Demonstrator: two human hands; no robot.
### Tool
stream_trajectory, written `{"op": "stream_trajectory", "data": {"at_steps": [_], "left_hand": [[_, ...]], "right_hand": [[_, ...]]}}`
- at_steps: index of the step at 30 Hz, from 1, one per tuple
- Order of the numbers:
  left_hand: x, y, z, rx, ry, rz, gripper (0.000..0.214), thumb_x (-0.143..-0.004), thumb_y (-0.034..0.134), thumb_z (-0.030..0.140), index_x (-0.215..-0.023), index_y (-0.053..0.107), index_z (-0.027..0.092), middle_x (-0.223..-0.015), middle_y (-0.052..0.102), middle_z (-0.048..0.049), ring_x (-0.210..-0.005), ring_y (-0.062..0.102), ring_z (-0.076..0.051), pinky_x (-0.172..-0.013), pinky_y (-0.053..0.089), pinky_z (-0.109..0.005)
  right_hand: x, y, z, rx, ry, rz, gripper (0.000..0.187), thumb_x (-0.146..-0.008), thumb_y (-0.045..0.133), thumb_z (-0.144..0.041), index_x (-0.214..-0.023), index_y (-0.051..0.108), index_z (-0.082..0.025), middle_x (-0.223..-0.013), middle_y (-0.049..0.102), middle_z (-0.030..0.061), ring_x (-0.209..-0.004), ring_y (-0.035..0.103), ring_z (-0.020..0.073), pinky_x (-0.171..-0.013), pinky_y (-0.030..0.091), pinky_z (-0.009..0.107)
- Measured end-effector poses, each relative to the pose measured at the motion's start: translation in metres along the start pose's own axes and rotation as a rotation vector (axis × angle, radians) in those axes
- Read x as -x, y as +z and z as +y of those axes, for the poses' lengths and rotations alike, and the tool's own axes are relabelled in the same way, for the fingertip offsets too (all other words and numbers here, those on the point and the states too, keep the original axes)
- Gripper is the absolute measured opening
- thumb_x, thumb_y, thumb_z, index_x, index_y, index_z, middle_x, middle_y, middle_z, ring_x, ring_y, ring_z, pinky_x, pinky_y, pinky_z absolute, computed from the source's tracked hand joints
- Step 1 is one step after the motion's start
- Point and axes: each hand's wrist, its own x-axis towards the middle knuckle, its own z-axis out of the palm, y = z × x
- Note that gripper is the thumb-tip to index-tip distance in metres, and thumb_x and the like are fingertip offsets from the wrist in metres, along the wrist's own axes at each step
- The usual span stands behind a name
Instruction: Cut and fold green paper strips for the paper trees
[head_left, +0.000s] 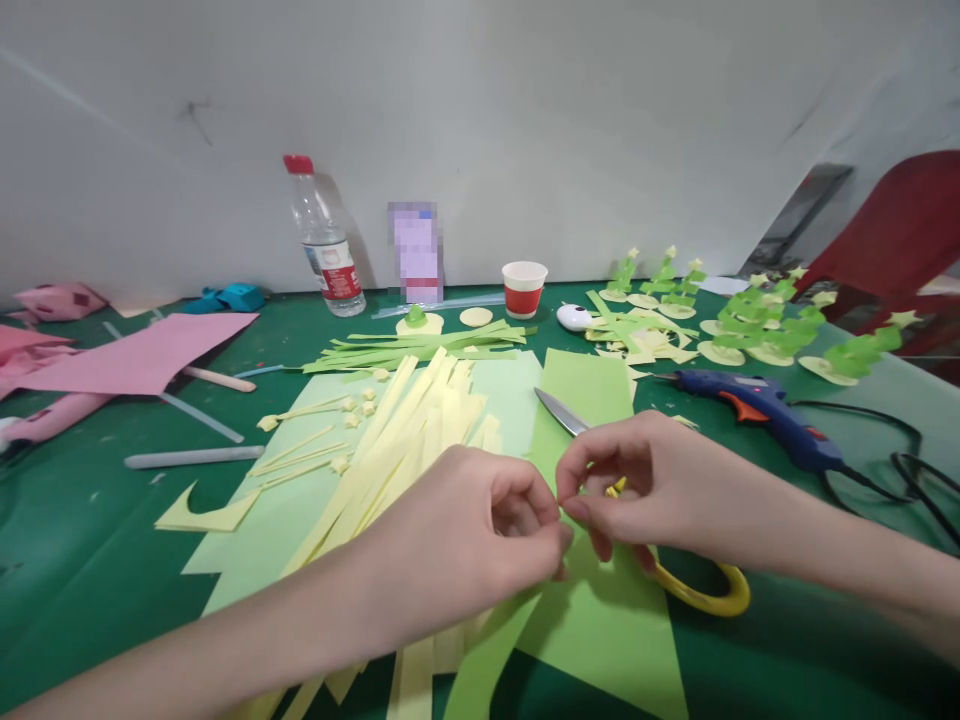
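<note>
My left hand [480, 530] and my right hand [645, 480] meet fingertip to fingertip above the green table [82, 560], both pinched closed on something too small to make out. Below them lie a bright green paper sheet [600, 620] and a heap of pale yellow paper strips [405, 430]. Yellow-handled scissors [701, 592] rest under my right hand, their blade [561, 410] pointing away to the left. A few tiny folded yellow stars [358, 405] sit beside the strips.
A blue glue gun [757, 410] with a black cord lies at right, behind it several green paper trees [757, 320]. At the back stand a water bottle [324, 240], a red paper cup [523, 288] and green strips [420, 348]. Pink paper [142, 352] and glue sticks [191, 458] lie at left.
</note>
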Motion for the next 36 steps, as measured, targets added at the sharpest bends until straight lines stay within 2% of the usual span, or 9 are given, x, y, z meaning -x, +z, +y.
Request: {"op": "stream_trajectory", "data": {"at_steps": [8, 12, 17, 21, 24, 28, 31, 33, 36], "left_hand": [[0.0, -0.004, 0.007, 0.126, -0.104, -0.088, 0.012, -0.073, 0.051, 0.026, -0.07, 0.058, 0.017, -0.064, 0.066, -0.0001, -0.059, 0.056, -0.012, -0.054, 0.037, -0.02], [0.0, -0.005, 0.002, 0.133, -0.117, -0.136, 0.016, -0.073, 0.048, 0.025, -0.074, 0.062, 0.016, -0.07, 0.068, -0.0015, -0.056, 0.053, -0.011, -0.051, 0.033, -0.02], [-0.002, -0.004, 0.0, 0.148, -0.117, -0.186, 0.015, -0.07, 0.047, 0.02, -0.073, 0.062, 0.015, -0.072, 0.069, -0.0028, -0.06, 0.056, -0.013, -0.054, 0.037, -0.021], [-0.002, -0.008, 0.002, 0.122, -0.132, -0.192, 0.013, -0.07, 0.048, 0.019, -0.071, 0.06, 0.014, -0.076, 0.071, -0.0051, -0.061, 0.058, -0.013, -0.055, 0.04, -0.022], [-0.001, -0.013, 0.006, 0.091, -0.147, -0.158, 0.011, -0.071, 0.05, 0.022, -0.069, 0.059, 0.015, -0.075, 0.071, -0.0052, -0.06, 0.06, -0.014, -0.055, 0.042, -0.022], [0.001, -0.018, 0.01, 0.064, -0.158, -0.097, 0.009, -0.07, 0.053, 0.023, -0.066, 0.058, 0.016, -0.066, 0.07, -0.0021, -0.06, 0.061, -0.016, -0.054, 0.044, -0.023], [0.0, -0.017, 0.011, 0.069, -0.162, -0.099, 0.008, -0.07, 0.052, 0.021, -0.068, 0.058, 0.016, -0.067, 0.071, -0.0007, -0.06, 0.061, -0.015, -0.055, 0.044, -0.022], [-0.001, -0.015, 0.01, 0.061, -0.166, -0.11, 0.01, -0.07, 0.051, 0.02, -0.07, 0.06, 0.017, -0.068, 0.071, 0.0001, -0.06, 0.06, -0.014, -0.053, 0.042, -0.021], [-0.003, -0.012, 0.007, 0.021, -0.136, -0.116, 0.013, -0.072, 0.051, 0.023, -0.074, 0.063, 0.017, -0.07, 0.071, 0.0008, -0.061, 0.06, -0.013, -0.051, 0.039, -0.019]], "right_hand": [[-0.005, -0.002, 0.002, -0.101, 0.011, -0.134, 0.005, -0.067, 0.049, -0.015, -0.065, 0.053, -0.016, -0.048, 0.05, -0.0056, -0.041, 0.045, 0.0034, -0.039, 0.042, 0.011], [-0.003, 0.001, 0.006, -0.079, 0.018, -0.12, 0.007, -0.065, 0.046, -0.013, -0.064, 0.052, -0.016, -0.047, 0.049, -0.0058, -0.04, 0.045, 0.0042, -0.039, 0.041, 0.013], [0.0, 0.004, 0.006, -0.051, 0.061, -0.149, 0.006, -0.064, 0.044, -0.013, -0.061, 0.048, -0.017, -0.046, 0.049, -0.0061, -0.038, 0.047, 0.0046, -0.037, 0.039, 0.012], [0.0, -0.004, 0.004, -0.034, 0.152, -0.198, 0.005, -0.067, 0.046, -0.016, -0.062, 0.046, -0.017, -0.048, 0.052, -0.0064, -0.033, 0.046, 0.0034, -0.033, 0.036, 0.011], [0.0, -0.021, 0.001, 0.029, 0.18, -0.166, 0.009, -0.07, 0.046, -0.014, -0.062, 0.045, -0.016, -0.049, 0.055, -0.0056, -0.03, 0.046, 0.0024, -0.032, 0.032, 0.01], [0.0, -0.037, -0.002, 0.035, 0.061, -0.022, 0.013, -0.072, 0.054, -0.019, -0.062, 0.047, -0.016, -0.052, 0.057, -0.0042, -0.04, 0.053, 0.0051, -0.043, 0.042, 0.013], [0.0, -0.031, -0.003, -0.022, 0.01, -0.043, 0.008, -0.07, 0.06, -0.023, -0.068, 0.054, -0.017, -0.056, 0.058, -0.0042, -0.047, 0.056, 0.0068, -0.046, 0.045, 0.014], [0.0, -0.022, -0.002, -0.045, 0.013, -0.105, 0.005, -0.07, 0.06, -0.022, -0.07, 0.057, -0.018, -0.056, 0.057, -0.0052, -0.045, 0.054, 0.0055, -0.044, 0.043, 0.012], [0.001, -0.008, 0.0, -0.076, 0.016, -0.086, 0.007, -0.071, 0.058, -0.02, -0.065, 0.056, -0.017, -0.052, 0.053, -0.0071, -0.039, 0.05, 0.0031, -0.04, 0.041, 0.011]]}}
